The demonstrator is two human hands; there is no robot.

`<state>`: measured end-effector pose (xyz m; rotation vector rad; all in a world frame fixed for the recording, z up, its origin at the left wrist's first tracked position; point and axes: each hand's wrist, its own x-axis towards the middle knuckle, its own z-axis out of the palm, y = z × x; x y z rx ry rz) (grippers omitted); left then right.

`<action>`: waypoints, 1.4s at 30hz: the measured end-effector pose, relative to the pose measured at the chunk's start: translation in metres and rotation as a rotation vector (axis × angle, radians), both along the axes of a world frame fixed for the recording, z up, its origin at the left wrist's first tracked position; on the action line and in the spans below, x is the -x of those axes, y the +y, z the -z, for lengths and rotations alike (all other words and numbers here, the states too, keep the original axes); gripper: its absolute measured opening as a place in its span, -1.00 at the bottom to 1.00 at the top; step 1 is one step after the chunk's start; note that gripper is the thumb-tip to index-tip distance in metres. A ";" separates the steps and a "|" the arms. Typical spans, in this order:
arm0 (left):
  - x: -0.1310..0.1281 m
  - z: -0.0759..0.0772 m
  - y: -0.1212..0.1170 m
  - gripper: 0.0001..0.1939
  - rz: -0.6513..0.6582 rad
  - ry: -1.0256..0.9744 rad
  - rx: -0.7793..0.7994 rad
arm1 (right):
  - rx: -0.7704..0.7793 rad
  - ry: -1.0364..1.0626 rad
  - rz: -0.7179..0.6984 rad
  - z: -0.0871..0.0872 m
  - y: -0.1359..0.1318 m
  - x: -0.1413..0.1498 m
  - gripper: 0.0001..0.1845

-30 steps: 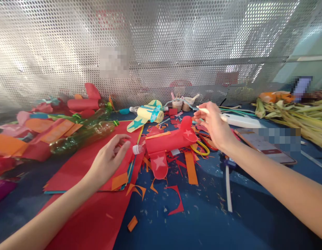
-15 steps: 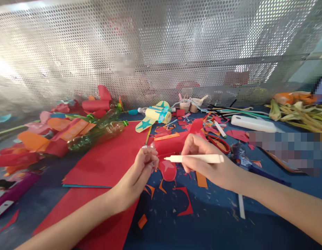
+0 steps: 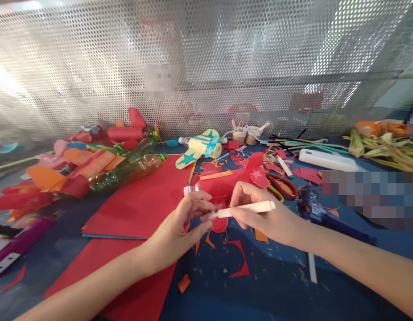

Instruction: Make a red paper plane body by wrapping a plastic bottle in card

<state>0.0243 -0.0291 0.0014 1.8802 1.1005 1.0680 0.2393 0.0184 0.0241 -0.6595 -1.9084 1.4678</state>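
Observation:
A white marker (image 3: 249, 207) lies almost level in my right hand (image 3: 265, 211), pinched between thumb and fingers, its narrow end toward the left. My left hand (image 3: 183, 227) meets that narrow end with curled fingers and thumb. Whatever is between those fingertips is too small to make out. Just behind both hands sits a bottle airplane wrapped in red paper (image 3: 220, 185), its clear neck and white cap at the left. Pale stars decorate its red tail piece and the near wing, which the marker and fingers partly cover.
Red paper sheets (image 3: 126, 200) spread at the left, near bottles and paper-covered models (image 3: 82, 171). A yellow bottle airplane (image 3: 201, 147) stands behind. Red-handled scissors (image 3: 285, 186), a blue glue gun (image 3: 327, 216) and a white bar-shaped object (image 3: 328, 159) lie right. Paper scraps (image 3: 240, 258) litter the blue table.
The marker's narrow end has come down to my left fingertips, which were apart from it before. My left hand has shifted slightly right, and the starred tail piece now shows beyond my right hand.

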 end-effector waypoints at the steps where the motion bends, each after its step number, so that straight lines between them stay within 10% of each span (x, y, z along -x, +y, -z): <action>1: 0.000 -0.001 0.000 -0.69 -0.018 -0.016 0.022 | 0.026 0.003 -0.011 0.001 0.001 0.000 -0.82; 9: 0.003 -0.010 0.006 -0.87 -0.171 0.209 0.070 | 0.298 0.071 -0.019 0.007 0.009 0.002 -0.86; 25: 0.003 0.004 0.001 -0.89 -0.210 0.293 -0.496 | 0.362 0.124 0.019 0.009 -0.001 0.007 -0.83; 33: 0.008 -0.001 0.017 -0.79 -0.257 0.434 -0.541 | -0.069 -0.173 0.059 -0.052 0.011 -0.029 -0.76; 38: 0.022 -0.007 0.038 -0.73 -0.386 0.646 -0.562 | -0.725 -0.578 0.649 -0.095 0.021 -0.078 -0.75; 42: 0.026 -0.011 0.059 -0.48 -0.330 0.726 -0.395 | -0.642 -1.016 0.576 -0.091 0.043 -0.095 -0.65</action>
